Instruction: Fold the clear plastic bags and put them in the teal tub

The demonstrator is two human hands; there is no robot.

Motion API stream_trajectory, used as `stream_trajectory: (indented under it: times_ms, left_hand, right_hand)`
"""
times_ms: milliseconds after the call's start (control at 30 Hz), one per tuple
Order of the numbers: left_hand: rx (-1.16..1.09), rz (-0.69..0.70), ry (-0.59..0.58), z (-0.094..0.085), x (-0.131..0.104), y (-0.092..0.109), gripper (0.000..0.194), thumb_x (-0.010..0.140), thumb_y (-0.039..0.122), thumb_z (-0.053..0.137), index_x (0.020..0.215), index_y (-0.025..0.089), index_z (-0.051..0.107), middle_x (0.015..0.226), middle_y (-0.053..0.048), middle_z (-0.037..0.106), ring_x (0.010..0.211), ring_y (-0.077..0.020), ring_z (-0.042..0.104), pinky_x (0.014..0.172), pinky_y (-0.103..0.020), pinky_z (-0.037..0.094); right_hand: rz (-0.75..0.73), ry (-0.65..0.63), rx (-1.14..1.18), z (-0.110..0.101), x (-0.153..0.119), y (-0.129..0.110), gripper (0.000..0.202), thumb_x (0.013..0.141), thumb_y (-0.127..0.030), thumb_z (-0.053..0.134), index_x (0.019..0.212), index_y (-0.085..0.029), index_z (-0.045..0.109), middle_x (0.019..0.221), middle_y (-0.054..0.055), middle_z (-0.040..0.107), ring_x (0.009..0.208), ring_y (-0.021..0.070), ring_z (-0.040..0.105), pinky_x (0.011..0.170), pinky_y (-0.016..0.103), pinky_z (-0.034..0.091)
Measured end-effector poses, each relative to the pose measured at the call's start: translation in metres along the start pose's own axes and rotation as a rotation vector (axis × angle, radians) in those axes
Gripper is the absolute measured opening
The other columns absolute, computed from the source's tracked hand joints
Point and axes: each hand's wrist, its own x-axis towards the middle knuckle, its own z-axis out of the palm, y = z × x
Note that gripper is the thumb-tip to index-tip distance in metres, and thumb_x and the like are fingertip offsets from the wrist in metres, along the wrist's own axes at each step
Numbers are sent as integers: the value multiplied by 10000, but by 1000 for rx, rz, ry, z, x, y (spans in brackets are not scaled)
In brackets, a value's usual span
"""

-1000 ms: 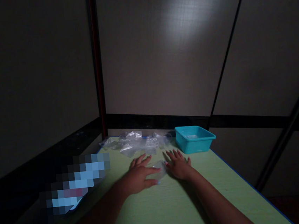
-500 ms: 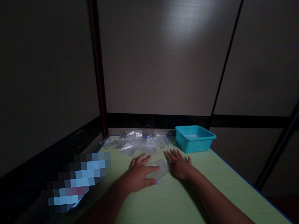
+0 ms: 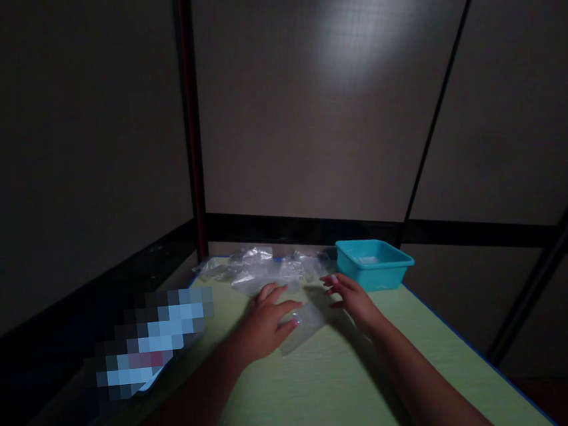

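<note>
A clear plastic bag (image 3: 306, 330) lies flat on the green table between my two hands. My left hand (image 3: 267, 325) is over the bag's left side with its fingers spread; whether the fingertips press on it I cannot tell. My right hand (image 3: 351, 300) is raised above the table, right of the bag, its fingers apart and slightly bent, holding nothing. Beyond both hands is a loose pile of crumpled clear plastic bags (image 3: 264, 268).
A turquoise plastic basin (image 3: 375, 272) stands at the back right of the green table (image 3: 282, 407). At the left edge lies a blurred-out, bright bluish device (image 3: 161, 345). Dark panelled walls (image 3: 294, 105) rise behind and to the left.
My right hand has lifted off the table and turned, its fingers now pointing left. My left hand has stayed near the same spot, and more of the flat bag shows.
</note>
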Motion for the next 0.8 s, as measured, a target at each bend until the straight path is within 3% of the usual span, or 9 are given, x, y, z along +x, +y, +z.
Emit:
stream_trajectory:
  times_ms: [100, 233, 467, 800]
  left_hand:
    - [-57, 62, -98, 0, -2, 2, 329, 791, 419, 525, 1113, 363, 567, 1390, 20, 313, 1292, -277, 146, 1016, -455, 208]
    - [-83, 78, -226, 4, -4, -1, 360, 767, 458, 549, 1125, 420, 534, 1431, 51, 223, 1316, -289, 72, 1013, -489, 174]
    - [-80, 42, -278, 9, -4, -7, 420, 760, 483, 545, 1171, 467, 462, 1441, 83, 170, 1315, -302, 78, 1009, -493, 181]
    - [-82, 46, -302, 11, -5, -8, 384, 793, 437, 521, 1172, 459, 464, 1428, 80, 220, 1318, -280, 71, 1015, -483, 173]
  right_hand:
    - [174, 66, 398, -9, -2, -11, 286, 776, -428, 465, 925, -213, 580, 948, 75, 558, 900, 223, 513, 618, 353, 495]
    - [313, 46, 651, -18, -6, -19, 197, 789, -353, 452, 868, -217, 571, 776, 35, 534, 871, 205, 511, 663, 416, 491]
    - [520, -13, 641, -22, 0, -9, 213, 826, -358, 383, 884, -211, 526, 788, 50, 543, 870, 211, 537, 705, 498, 467]
    - [626, -86, 825, -33, 8, 6, 244, 847, -353, 307, 899, -203, 491, 772, 41, 544, 802, 194, 566, 765, 550, 415]
